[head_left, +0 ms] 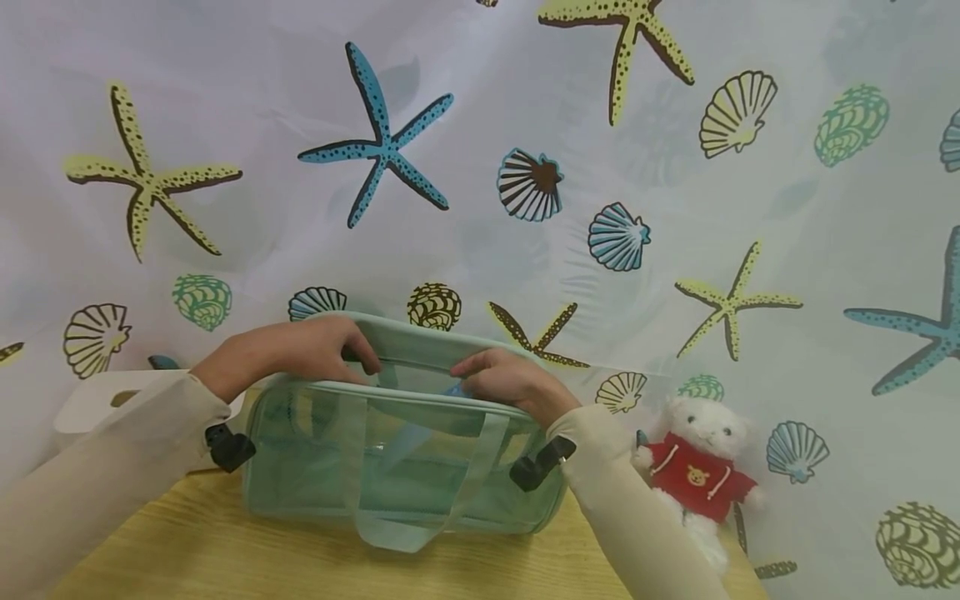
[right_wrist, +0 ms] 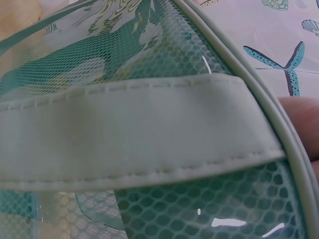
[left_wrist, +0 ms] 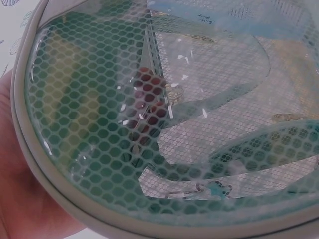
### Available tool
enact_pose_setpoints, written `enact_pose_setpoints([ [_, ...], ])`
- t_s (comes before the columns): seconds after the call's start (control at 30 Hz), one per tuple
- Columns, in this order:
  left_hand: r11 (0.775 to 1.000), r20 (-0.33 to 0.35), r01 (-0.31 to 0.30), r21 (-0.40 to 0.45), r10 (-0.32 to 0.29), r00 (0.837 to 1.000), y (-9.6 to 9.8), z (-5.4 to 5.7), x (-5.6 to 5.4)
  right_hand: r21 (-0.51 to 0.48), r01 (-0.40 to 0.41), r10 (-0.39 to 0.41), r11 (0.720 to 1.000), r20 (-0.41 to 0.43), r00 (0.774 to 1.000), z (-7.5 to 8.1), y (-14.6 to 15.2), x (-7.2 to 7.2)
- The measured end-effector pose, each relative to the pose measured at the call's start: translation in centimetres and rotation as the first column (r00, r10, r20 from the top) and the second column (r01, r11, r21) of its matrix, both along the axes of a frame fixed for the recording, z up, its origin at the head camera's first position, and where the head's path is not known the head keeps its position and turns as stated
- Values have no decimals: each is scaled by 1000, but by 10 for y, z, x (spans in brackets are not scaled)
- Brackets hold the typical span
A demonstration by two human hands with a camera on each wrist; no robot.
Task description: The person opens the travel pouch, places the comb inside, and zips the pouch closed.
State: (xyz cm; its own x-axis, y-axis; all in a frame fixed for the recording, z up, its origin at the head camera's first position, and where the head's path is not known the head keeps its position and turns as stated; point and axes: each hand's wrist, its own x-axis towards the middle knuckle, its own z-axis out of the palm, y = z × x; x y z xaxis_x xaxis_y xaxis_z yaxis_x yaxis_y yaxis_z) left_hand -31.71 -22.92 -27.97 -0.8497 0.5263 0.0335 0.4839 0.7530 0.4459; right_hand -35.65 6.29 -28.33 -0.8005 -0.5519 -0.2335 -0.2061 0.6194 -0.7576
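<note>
A mint-green see-through bag [head_left: 315,467] stands with its top gaping, its strap handle [head_left: 397,533] hanging down the front. My left hand [head_left: 322,350] reaches over the bag's left end, fingers bent loosely into the opening, thumb apart from them; nothing shows between them. At the right, my right hand [head_left: 510,383] dips into the mouth, its lower fingers hidden by the front rim. Beside its fingertips is a light-blue thing [head_left: 408,442], seen through the clear front; whether the hand pinches it is unclear. Through the mesh-patterned wall, the left wrist view shows a dark-red, grape-like cluster [left_wrist: 149,99] and yellowish shapes [left_wrist: 65,79].
The bag rests on a wooden table [head_left: 225,550]. A white box-like thing [head_left: 82,408] with a cut-out stands at the left behind my sleeve. At the right sits a white teddy bear [head_left: 697,467] in a red hoodie. A seashell-print curtain [head_left: 480,83] hangs behind.
</note>
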Motion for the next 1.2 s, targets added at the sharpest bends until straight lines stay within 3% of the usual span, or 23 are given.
enact_pose_setpoints([
  [0.97, 1000, 7, -4, -6, 4, 1000, -1, -2, 2, 152, 14, 1, 988, -93, 996, -2, -5, 2],
  [1.2, 999, -60, -10, 45, 13, 998, -1, -5, 3, 173, -4, 20, 985, -91, 996, 1, -6, 3],
])
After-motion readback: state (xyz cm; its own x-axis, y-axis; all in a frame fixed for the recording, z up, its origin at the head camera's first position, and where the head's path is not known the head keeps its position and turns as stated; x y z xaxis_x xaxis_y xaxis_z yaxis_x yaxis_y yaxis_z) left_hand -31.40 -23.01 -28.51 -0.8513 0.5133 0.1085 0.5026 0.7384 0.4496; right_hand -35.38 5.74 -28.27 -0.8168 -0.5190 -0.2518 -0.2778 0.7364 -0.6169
